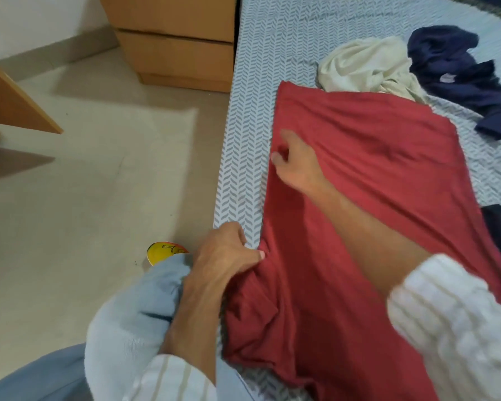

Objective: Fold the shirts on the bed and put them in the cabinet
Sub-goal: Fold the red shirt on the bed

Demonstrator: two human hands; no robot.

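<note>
My left hand [226,256] is pinching the near-left edge of the red shirt [373,183], right at the edge of the bed [243,157]. My right hand [297,160] is further up that same edge, fingers curled into the cloth. Risk I see: uneven pull bunches it or drags it off toward the floor [99,169]. Cream shirt [365,68] and navy shirt [457,76] wait beyond my right hand.

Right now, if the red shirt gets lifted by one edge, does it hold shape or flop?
Likely flops: the red shirt bunches into soft wrinkles where the left hand pinches its edge. Probably light, since it lies thin and flat on the bed. It may drag rather than slide; the fabric ripples around the right hand.
</note>
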